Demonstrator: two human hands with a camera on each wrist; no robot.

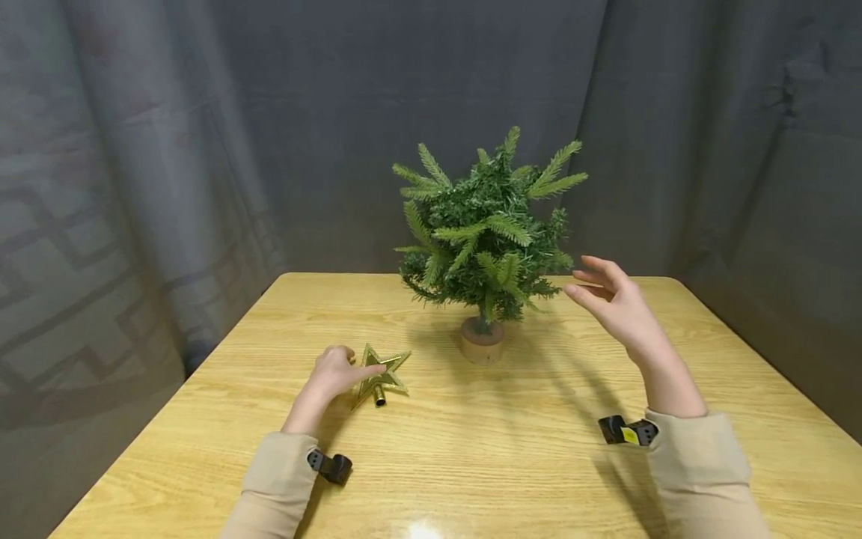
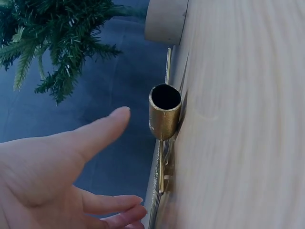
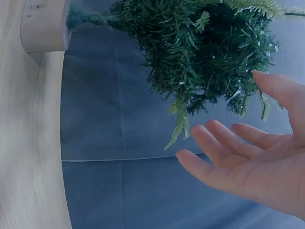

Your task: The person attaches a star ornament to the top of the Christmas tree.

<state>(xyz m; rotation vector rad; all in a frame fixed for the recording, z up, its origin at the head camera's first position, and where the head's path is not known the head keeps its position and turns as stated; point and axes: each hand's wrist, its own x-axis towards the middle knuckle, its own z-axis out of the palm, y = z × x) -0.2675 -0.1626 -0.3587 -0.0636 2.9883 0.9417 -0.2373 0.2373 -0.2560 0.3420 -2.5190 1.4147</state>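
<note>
A gold star tree topper (image 1: 381,374) with a short hollow tube (image 2: 164,112) lies flat on the table. Over its left side reaches my left hand (image 1: 335,372), thumb stretched across and apart from the other fingers; in the left wrist view a gap shows between the thumb and the star. A small artificial Christmas tree (image 1: 488,224) stands upright on a round wooden base (image 1: 482,344). Beside its lower right branches my right hand (image 1: 616,299) hovers with fingers spread and slightly bent, holding nothing. The right wrist view shows those fingertips (image 3: 198,131) close to the foliage.
The wooden table (image 1: 458,464) extends around the tree and star. Dark grey curtains (image 1: 337,150) hang behind the table and along both sides. A small black camera sits on each wrist, the left one (image 1: 334,468) low above the tabletop.
</note>
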